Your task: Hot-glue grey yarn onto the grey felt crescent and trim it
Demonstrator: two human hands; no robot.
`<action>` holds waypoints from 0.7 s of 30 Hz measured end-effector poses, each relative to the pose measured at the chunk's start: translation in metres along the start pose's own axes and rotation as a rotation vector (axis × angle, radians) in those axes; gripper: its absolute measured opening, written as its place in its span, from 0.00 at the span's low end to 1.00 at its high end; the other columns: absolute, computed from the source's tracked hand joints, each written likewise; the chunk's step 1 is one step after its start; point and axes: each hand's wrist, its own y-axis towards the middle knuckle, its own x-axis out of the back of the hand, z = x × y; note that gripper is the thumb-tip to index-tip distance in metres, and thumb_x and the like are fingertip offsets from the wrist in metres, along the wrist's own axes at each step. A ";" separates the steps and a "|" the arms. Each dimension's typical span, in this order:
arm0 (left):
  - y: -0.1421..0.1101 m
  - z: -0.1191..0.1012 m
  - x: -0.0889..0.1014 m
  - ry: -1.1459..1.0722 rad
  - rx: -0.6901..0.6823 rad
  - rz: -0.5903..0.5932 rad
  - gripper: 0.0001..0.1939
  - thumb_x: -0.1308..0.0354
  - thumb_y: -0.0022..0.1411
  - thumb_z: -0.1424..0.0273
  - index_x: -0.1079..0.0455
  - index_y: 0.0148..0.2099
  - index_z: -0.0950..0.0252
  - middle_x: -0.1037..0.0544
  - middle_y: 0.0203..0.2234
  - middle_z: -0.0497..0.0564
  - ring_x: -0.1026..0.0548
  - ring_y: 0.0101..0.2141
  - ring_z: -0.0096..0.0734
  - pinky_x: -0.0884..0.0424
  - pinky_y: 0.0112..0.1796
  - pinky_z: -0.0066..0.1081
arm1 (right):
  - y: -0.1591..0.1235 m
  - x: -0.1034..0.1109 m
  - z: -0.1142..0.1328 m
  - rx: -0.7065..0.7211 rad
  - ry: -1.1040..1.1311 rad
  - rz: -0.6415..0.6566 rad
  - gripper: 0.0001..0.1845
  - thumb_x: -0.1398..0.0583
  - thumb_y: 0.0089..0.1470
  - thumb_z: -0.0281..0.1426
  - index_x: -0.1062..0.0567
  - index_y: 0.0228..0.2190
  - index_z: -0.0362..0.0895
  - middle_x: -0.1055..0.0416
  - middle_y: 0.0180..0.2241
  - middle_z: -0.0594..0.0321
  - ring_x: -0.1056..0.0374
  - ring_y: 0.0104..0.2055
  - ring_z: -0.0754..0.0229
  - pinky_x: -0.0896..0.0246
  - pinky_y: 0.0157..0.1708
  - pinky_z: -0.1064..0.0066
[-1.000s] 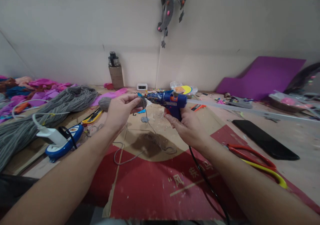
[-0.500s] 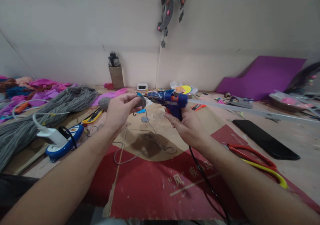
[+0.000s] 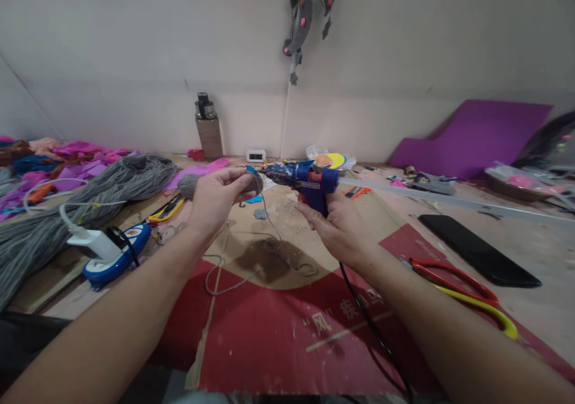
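My right hand (image 3: 335, 221) is wrapped round the handle of a blue glue gun (image 3: 305, 179), its nozzle pointing left. A long clear glue stick (image 3: 404, 193) sticks out of its back. Just left of the nozzle, my left hand (image 3: 220, 194) pinches a small grey yarn-wrapped piece (image 3: 256, 182) with a bit of blue at its top. The nozzle is close to this piece; whether they touch I cannot tell. From the piece a grey yarn strand (image 3: 271, 218) hangs down and lies in loose loops on the red and brown cardboard (image 3: 269, 344).
Grey yarn (image 3: 135, 179) and a blue power strip (image 3: 117, 263) lie left, with a yellow cutter (image 3: 166, 208) nearby. To the right are scissors (image 3: 476, 299) with red and yellow handles and a black phone (image 3: 478, 249). A brown bottle (image 3: 209, 137) stands at the wall.
The glue gun's nozzle sits very slightly further right of the yarn-wrapped piece. Otherwise both hands hold nearly the same position and grip.
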 end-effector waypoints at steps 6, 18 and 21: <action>0.000 0.001 0.000 -0.013 0.000 0.002 0.15 0.28 0.46 0.64 0.22 0.35 0.69 0.18 0.32 0.54 0.21 0.32 0.31 0.21 0.38 0.33 | 0.001 -0.001 0.002 -0.020 0.002 -0.002 0.12 0.42 0.59 0.38 0.30 0.41 0.45 0.29 0.30 0.59 0.34 0.31 0.56 0.38 0.32 0.63; 0.000 0.003 0.001 -0.005 -0.008 0.015 0.15 0.29 0.47 0.64 0.22 0.35 0.68 0.18 0.33 0.54 0.20 0.33 0.32 0.20 0.37 0.33 | 0.019 0.001 -0.034 -0.499 0.308 0.041 0.07 0.39 0.50 0.31 0.34 0.30 0.45 0.30 0.23 0.65 0.40 0.18 0.65 0.40 0.17 0.71; -0.001 0.004 -0.001 0.002 0.001 0.032 0.15 0.28 0.47 0.64 0.21 0.35 0.68 0.18 0.32 0.53 0.21 0.32 0.31 0.20 0.37 0.33 | 0.024 0.008 -0.057 -0.614 0.069 0.101 0.11 0.38 0.48 0.29 0.35 0.22 0.46 0.37 0.14 0.67 0.37 0.17 0.60 0.38 0.19 0.68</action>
